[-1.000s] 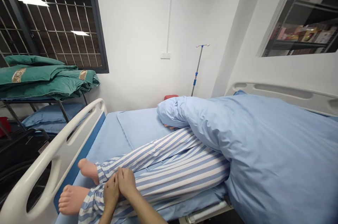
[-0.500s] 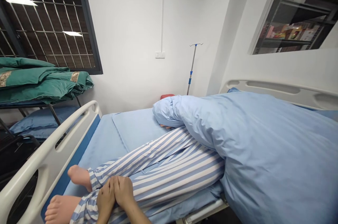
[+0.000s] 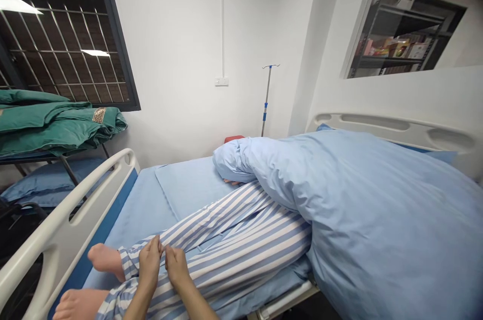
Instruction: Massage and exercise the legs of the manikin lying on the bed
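Observation:
Striped blue-and-white trousers [image 3: 241, 244] cover the legs of a figure lying on a bed. Its upper part is hidden under a light blue quilt [image 3: 354, 199]. The bare feet [image 3: 81, 305] look smooth, like a manikin's. My left hand [image 3: 150, 259] is curled into a fist over the lower legs, around the shins. Close to its right, with a small gap between, my right hand [image 3: 175, 263] is also closed in a fist. Nothing shows in either fist. Whether they touch the trousers, I cannot tell.
A white footboard [image 3: 71, 204] with a blue panel stands at the left, and a headboard [image 3: 377, 124] at the far right. Green folded bedding [image 3: 56, 124] lies on a rack by the barred window. Behind the bed rises an IV pole [image 3: 266, 98].
My two hands, pressed together before, are now slightly apart, and the left one has moved up a little onto the farther leg. The view has shifted slightly to the right.

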The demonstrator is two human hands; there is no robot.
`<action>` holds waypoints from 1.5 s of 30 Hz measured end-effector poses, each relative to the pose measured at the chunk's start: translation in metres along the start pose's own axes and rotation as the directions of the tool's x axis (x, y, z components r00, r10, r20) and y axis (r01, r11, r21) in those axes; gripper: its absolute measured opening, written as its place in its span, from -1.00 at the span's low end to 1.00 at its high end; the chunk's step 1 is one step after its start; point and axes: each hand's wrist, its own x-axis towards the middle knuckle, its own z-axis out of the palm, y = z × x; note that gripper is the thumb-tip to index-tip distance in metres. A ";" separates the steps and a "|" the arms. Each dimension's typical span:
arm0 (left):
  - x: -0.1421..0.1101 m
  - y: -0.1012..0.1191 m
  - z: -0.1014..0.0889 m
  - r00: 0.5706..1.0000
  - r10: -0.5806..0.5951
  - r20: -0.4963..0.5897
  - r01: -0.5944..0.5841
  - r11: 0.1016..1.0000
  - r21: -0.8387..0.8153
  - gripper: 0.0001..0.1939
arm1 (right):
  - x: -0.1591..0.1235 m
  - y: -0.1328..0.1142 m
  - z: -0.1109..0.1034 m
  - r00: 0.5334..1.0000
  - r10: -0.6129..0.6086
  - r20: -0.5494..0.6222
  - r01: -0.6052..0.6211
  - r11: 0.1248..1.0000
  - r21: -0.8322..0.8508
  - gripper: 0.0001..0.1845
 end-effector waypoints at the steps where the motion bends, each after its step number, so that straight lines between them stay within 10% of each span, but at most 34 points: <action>1: -0.002 -0.001 0.002 1.000 -0.006 -0.018 0.006 1.000 0.003 -0.59 | 0.000 0.000 -0.001 1.000 0.020 0.003 -0.020 0.999 0.036 -0.37; 9: -0.028 -0.066 0.004 0.970 0.209 0.126 -0.241 0.729 0.641 -0.70 | -0.004 -0.006 -0.002 0.998 0.039 -0.052 -0.038 0.999 0.013 -0.55; 15: -0.027 -0.064 0.003 0.946 0.215 0.241 -0.316 0.458 0.831 -0.61 | -0.004 -0.001 -0.001 0.999 0.020 -0.035 -0.023 0.997 -0.076 -0.52; 25: -0.037 -0.047 0.008 0.978 0.077 0.192 -0.200 0.586 0.785 -0.71 | 0.003 -0.053 -0.027 0.994 -0.087 0.071 0.111 0.844 -0.524 -0.43; 33: -0.033 -0.050 0.009 0.983 0.030 0.181 -0.161 0.612 0.774 -0.63 | -0.017 -0.013 -0.029 0.995 -0.096 0.024 0.089 0.763 -0.640 -0.49; 38: -0.036 -0.049 0.011 0.978 0.037 0.205 -0.191 0.557 0.809 -0.64 | -0.016 -0.011 -0.030 0.996 -0.089 0.015 0.080 0.789 -0.609 -0.46; 45: -0.013 -0.020 0.015 0.976 0.013 0.217 -0.144 0.788 0.598 -0.59 | -0.009 -0.004 -0.029 0.994 -0.084 -0.070 0.054 0.931 -0.361 -0.48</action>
